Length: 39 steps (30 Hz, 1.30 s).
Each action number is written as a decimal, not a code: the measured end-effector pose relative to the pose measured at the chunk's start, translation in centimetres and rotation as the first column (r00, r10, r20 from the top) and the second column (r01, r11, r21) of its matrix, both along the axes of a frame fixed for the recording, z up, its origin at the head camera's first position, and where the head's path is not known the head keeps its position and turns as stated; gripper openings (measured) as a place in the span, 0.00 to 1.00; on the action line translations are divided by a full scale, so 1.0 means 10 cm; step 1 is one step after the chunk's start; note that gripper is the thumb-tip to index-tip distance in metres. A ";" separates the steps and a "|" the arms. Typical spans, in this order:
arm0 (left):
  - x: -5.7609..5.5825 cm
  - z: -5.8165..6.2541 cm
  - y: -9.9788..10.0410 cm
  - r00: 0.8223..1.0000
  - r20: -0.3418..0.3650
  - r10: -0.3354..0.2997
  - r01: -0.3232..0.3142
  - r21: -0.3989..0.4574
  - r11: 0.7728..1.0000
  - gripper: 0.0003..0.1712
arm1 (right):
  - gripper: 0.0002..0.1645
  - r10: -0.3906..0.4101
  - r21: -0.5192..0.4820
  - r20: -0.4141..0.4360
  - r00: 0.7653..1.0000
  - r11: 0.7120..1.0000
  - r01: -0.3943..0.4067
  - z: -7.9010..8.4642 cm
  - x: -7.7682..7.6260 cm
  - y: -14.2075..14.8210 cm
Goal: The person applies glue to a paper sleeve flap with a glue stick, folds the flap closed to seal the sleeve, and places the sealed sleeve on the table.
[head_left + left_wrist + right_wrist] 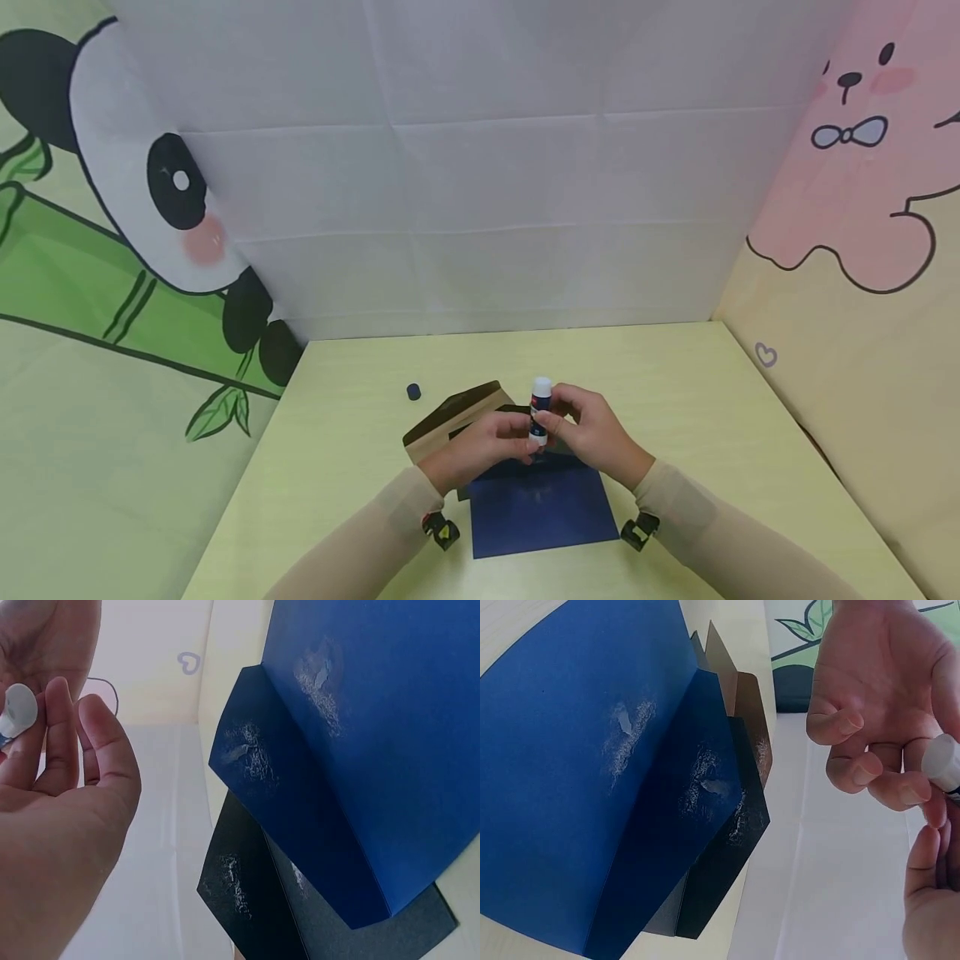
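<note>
A glue stick [540, 408] with white ends and a dark printed body stands upright between my two hands, over the envelopes. My right hand [600, 429] pinches its body between thumb and fingers. Low on the stick, the thumb and fingers of my left hand [480, 450] meet around its white lower end. Beneath the hands lies a blue envelope [543, 512], flap raised, with whitish glue smears on flap and body. Under it is a black envelope [236, 877], its flap also smeared. A brown envelope [457, 417] lies at the bottom, partly hidden.
A small dark cap [414, 392] stands on the pale yellow table [360, 367], beyond the brown envelope to the left. White cloth [487, 183] hangs behind the table's back edge. Printed panels with a panda [120, 167] and a pink animal [855, 192] flank it.
</note>
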<state>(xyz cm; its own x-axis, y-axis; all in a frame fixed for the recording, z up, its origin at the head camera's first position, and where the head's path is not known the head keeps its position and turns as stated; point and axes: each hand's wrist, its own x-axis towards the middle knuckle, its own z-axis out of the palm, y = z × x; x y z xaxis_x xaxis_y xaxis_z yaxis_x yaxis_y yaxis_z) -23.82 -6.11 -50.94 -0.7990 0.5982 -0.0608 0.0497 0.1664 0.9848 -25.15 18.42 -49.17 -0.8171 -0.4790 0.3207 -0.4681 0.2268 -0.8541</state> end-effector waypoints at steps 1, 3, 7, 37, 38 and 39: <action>-0.01 -0.01 0.00 1.000 -0.007 0.001 -0.001 -0.003 1.000 0.24 | 0.06 0.002 -0.002 -0.001 1.000 1.000 -0.002 0.00 0.00 0.00; -0.01 -0.01 0.00 1.000 -0.014 0.005 -0.005 -0.008 1.000 0.24 | 0.05 0.006 -0.006 -0.001 1.000 1.000 -0.006 0.00 -0.01 0.00; -0.03 -0.02 0.01 0.999 -0.027 0.017 -0.018 -0.017 1.000 0.23 | 0.05 0.006 -0.011 -0.005 1.000 1.000 -0.006 -0.01 -0.02 0.01; -0.03 -0.03 0.17 0.986 -0.079 0.146 -0.150 -0.051 0.987 0.13 | 0.06 0.015 -0.008 -0.009 1.000 1.000 -0.015 -0.07 -0.10 0.06; -0.03 -0.03 0.17 0.986 -0.079 0.147 -0.151 -0.051 0.987 0.13 | 0.06 0.014 -0.007 -0.008 1.000 1.000 -0.014 -0.07 -0.10 0.07; -0.03 -0.03 0.17 0.986 -0.078 0.148 -0.152 -0.054 0.987 0.14 | 0.07 0.012 -0.004 -0.005 1.000 1.000 -0.012 -0.07 -0.10 0.07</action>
